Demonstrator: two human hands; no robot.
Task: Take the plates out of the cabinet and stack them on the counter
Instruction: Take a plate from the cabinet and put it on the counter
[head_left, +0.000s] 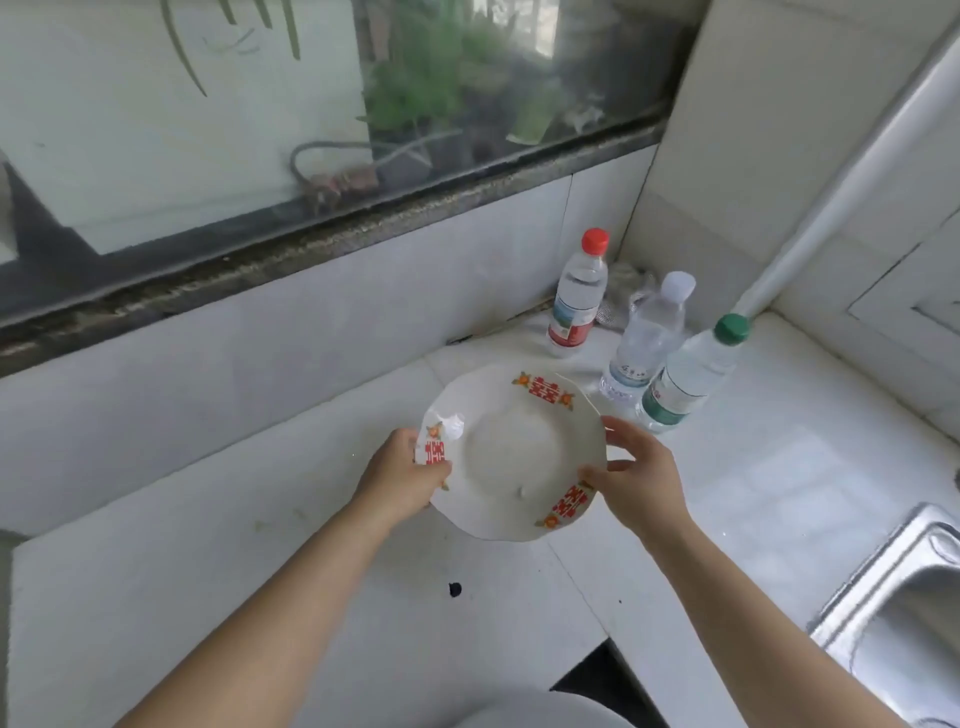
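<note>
Gripping a white plate (511, 457) by opposite rims, both hands keep it over the white bench (260, 597) near the middle of the view. The left hand (402, 475) clasps the rim at the plate's 9 o'clock, thumb laid on top over one of the red-and-orange motifs, fingers hidden beneath. The right hand (636, 478) holds the rim at about 4 o'clock, thumb pressed on the upper face beside another red motif, the forefinger reaching along the edge toward 2 o'clock. A third motif sits at the plate's 12 o'clock. The plate faces up and looks slightly tilted; whether its far edge touches the bench cannot be told.

At 1 to 2 o'clock from the plate stand three clear bottles, upright and close together in the corner: a red-capped bottle (576, 296) farthest back, a white-capped bottle (649, 338) in between, and a green-capped bottle (691, 379) nearest, just beside the plate's rim. A steel sink (893, 613) lies at 4 o'clock by the frame's edge. A small black spot (455, 589) marks the bench at the plate's 6 o'clock. A window (260, 104) runs across 12 o'clock above the tiled wall.
</note>
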